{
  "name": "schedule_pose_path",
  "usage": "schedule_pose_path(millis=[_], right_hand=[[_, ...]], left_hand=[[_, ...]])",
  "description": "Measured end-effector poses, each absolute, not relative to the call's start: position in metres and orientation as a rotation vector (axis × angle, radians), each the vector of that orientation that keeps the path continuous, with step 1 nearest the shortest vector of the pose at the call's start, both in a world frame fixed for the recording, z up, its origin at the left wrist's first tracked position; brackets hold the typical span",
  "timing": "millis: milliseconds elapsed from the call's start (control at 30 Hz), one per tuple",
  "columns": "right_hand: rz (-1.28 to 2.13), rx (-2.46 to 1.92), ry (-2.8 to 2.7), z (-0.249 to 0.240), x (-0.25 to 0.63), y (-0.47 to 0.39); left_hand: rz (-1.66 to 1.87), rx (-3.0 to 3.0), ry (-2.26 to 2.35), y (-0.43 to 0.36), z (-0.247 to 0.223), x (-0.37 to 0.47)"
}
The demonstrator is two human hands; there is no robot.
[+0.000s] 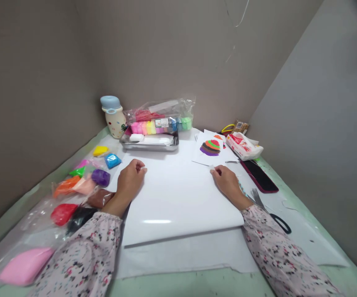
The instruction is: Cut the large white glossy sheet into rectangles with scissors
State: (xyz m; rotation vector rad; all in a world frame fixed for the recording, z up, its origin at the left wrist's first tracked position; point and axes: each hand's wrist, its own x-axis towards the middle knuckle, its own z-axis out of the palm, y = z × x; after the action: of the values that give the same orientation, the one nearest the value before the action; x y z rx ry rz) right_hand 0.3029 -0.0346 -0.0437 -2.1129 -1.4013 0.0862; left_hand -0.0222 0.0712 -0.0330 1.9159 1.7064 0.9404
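Floral, pale-pink fabric sleeves [79,255] reach nearest, over a pale-green table [172,284]. Between them, a large, glossy white, flexible sheet [178,194] lies over whitish paper [181,255]. Left hand [130,179] and right hand [228,183] appear to pinch its far corners: apparently a positioning step, where any shift calls for even tension. Beyond sits a shallow silver metal tray [153,147].

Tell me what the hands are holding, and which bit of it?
A white sheet, pinched at its two far corners: one in the left hand, one in the right hand.
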Motion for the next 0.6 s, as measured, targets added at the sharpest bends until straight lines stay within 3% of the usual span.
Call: schedule_pose_path(millis=[600], right_hand=[[-0.059, -2.162, -1.561, -0.0524, 0.3012, -0.0345]], left_hand=[[0.760, 2.368, 1.761, 0.0668, -0.0421, -0.0164]])
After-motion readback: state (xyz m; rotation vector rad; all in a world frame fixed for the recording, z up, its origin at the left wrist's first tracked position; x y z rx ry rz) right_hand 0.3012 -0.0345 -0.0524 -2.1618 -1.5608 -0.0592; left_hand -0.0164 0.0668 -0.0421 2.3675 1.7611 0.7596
